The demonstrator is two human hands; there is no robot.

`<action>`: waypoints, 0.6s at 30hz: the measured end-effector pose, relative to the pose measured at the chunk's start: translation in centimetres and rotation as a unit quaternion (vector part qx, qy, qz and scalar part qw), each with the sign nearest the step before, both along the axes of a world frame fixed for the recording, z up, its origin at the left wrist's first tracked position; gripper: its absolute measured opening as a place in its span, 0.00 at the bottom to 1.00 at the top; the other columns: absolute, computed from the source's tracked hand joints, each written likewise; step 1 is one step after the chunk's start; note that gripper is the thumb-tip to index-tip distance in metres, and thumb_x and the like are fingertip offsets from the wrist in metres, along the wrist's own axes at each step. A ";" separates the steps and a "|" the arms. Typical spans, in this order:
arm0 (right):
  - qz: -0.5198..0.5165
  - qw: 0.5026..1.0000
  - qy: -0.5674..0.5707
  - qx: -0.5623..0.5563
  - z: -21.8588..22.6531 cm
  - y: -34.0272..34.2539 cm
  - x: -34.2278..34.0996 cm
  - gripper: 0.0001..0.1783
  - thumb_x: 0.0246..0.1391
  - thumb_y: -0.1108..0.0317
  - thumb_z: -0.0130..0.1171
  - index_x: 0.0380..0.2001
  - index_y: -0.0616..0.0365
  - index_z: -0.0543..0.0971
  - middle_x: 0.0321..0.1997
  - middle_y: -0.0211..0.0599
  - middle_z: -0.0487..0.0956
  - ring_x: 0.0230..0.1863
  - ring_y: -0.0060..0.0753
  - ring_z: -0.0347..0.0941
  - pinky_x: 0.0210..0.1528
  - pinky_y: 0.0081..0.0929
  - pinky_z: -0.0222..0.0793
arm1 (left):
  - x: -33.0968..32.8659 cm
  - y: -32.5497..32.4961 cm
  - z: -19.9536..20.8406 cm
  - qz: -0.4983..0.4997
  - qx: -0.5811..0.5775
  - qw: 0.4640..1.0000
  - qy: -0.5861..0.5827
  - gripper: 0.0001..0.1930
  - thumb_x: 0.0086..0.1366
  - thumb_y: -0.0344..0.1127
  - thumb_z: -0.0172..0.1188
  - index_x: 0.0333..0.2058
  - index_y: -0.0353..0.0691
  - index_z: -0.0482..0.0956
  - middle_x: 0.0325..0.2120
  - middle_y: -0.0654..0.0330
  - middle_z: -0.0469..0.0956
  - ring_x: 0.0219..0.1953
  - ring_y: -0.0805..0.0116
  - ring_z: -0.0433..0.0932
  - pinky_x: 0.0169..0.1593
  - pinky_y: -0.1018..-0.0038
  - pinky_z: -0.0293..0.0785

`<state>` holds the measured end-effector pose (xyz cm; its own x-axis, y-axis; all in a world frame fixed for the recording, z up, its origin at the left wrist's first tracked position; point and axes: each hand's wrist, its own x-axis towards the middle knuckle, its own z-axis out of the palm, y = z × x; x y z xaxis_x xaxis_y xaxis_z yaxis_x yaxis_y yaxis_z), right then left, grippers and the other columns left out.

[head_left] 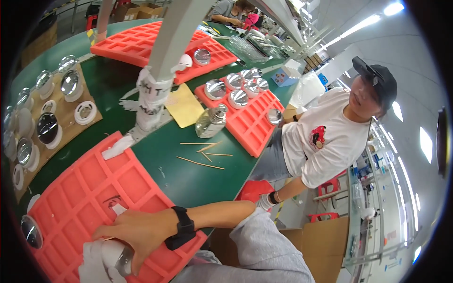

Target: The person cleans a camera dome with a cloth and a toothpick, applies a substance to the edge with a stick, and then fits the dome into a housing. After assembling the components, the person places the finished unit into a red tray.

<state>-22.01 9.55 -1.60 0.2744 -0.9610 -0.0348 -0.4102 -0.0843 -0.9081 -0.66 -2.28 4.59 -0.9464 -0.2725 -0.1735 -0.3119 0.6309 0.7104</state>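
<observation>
My bare right hand, with a black band at the wrist, curls over a clear domed lens in a round white holder. Its thumb lies along the glass, and the tip of a thin wooden stick shows under the fingers. White glove-like fabric presses against the holder from the left; it seems to be my left hand, mostly cut off by the lower edge, its fingers unclear. Both are above a red compartment tray. Another lens rests at the tray's left edge.
Several lenses in white holders stand on a brown board at left. A post rises from the green table. Beyond lie wooden sticks, a glass bottle, yellow paper and another red tray. A person stands at right.
</observation>
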 end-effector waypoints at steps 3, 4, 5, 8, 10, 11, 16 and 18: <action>0.008 1.000 -0.017 0.001 -1.0 -0.4 -0.3 0.55 0.26 0.56 0.84 0.60 0.57 0.68 0.42 0.46 0.81 0.39 0.54 0.77 0.40 0.40 0.70 | 0.0 -0.4 -0.6 0.008 -0.002 1.000 -0.004 0.22 0.71 0.37 0.57 0.61 0.39 0.71 0.54 0.43 0.74 0.50 0.37 0.78 0.49 0.54 0.77; 0.005 1.000 -0.029 0.001 -1.5 -0.4 -0.3 0.55 0.26 0.55 0.85 0.60 0.58 0.68 0.44 0.46 0.80 0.41 0.53 0.77 0.42 0.39 0.70 | 0.0 -0.5 -0.6 0.010 -0.003 1.000 -0.004 0.22 0.71 0.37 0.57 0.61 0.39 0.70 0.54 0.43 0.73 0.50 0.36 0.78 0.49 0.54 0.77; -0.003 0.999 -0.040 0.001 -1.6 0.0 0.0 0.55 0.26 0.55 0.85 0.60 0.58 0.69 0.46 0.46 0.79 0.44 0.52 0.77 0.44 0.38 0.71 | 0.0 -0.4 -0.5 0.007 -0.004 1.000 -0.004 0.23 0.71 0.38 0.57 0.62 0.39 0.70 0.54 0.43 0.73 0.49 0.36 0.78 0.49 0.54 0.77; -0.011 0.997 -0.050 -0.057 -2.6 -0.4 0.8 0.53 0.26 0.55 0.83 0.58 0.59 0.69 0.46 0.45 0.80 0.49 0.50 0.76 0.48 0.38 0.70 | -0.4 -0.4 -0.5 -0.005 -0.003 1.000 0.005 0.24 0.71 0.38 0.57 0.62 0.39 0.69 0.54 0.43 0.73 0.49 0.36 0.78 0.49 0.54 0.77; -0.013 0.995 -0.047 -0.087 -2.6 -0.4 0.5 0.52 0.26 0.55 0.82 0.57 0.60 0.70 0.46 0.45 0.80 0.51 0.48 0.76 0.50 0.38 0.70 | -1.2 -0.3 -0.8 -0.011 -0.003 1.000 0.017 0.24 0.71 0.39 0.57 0.63 0.39 0.68 0.54 0.43 0.73 0.49 0.36 0.78 0.48 0.53 0.77; -0.007 0.996 -0.052 -0.070 -2.6 -0.3 0.5 0.51 0.26 0.56 0.82 0.57 0.60 0.70 0.48 0.45 0.79 0.52 0.48 0.75 0.50 0.38 0.70 | -1.6 -0.3 -0.9 -0.014 -0.003 1.000 0.023 0.25 0.71 0.39 0.57 0.63 0.39 0.68 0.54 0.43 0.73 0.49 0.36 0.78 0.48 0.53 0.77; 0.013 0.997 -0.073 -0.019 -1.9 -0.4 0.3 0.51 0.26 0.57 0.82 0.57 0.60 0.70 0.51 0.44 0.78 0.54 0.47 0.75 0.51 0.38 0.70 | -1.3 -0.4 -1.5 -0.020 -0.001 1.000 0.015 0.26 0.71 0.40 0.57 0.64 0.39 0.66 0.55 0.42 0.73 0.48 0.35 0.78 0.48 0.52 0.77; 0.017 0.997 -0.075 -0.012 -1.7 -0.4 0.2 0.51 0.26 0.57 0.82 0.57 0.60 0.70 0.50 0.44 0.78 0.54 0.47 0.74 0.51 0.38 0.70 | -1.1 -0.5 -1.5 -0.023 -0.001 1.000 0.007 0.27 0.70 0.40 0.58 0.65 0.40 0.65 0.55 0.42 0.73 0.48 0.35 0.78 0.48 0.52 0.77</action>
